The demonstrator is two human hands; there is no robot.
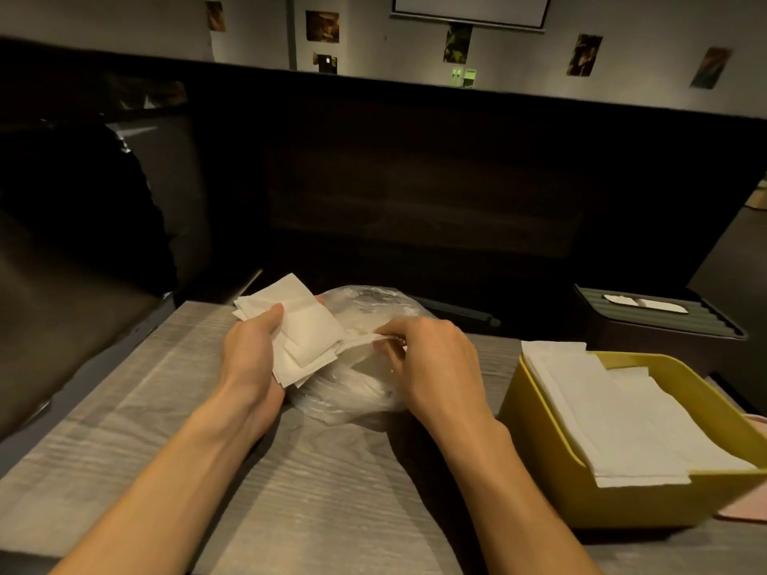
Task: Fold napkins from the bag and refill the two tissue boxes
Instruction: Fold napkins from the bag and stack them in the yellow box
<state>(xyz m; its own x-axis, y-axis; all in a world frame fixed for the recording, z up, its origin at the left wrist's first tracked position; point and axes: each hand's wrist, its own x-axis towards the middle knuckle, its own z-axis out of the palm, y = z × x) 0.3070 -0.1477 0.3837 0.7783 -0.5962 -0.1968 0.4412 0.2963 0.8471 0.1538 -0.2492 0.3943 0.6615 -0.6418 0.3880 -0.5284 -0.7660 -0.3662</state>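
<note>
Napkins, white square paper, fanned stack (296, 325): held in left hand (253, 350), grip curled round it, just left of the clear plastic bag (352, 392) on the grey wood-grain counter (124, 429). Right hand (431, 359) over the bag, grip pinching one white napkin edge (357, 339). Yellow open tissue box (539, 471) right of the bag, napkins inside. Dark ribbed tissue box (664, 321) behind it.

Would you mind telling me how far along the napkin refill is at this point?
Partly done. The yellow box already holds flat white napkins, one overhanging its near rim. In hand: the left hand holds a stack of folded napkins, while the right hand pinches another from the plastic bag. Left: the dark box behind, contents unclear.
</note>
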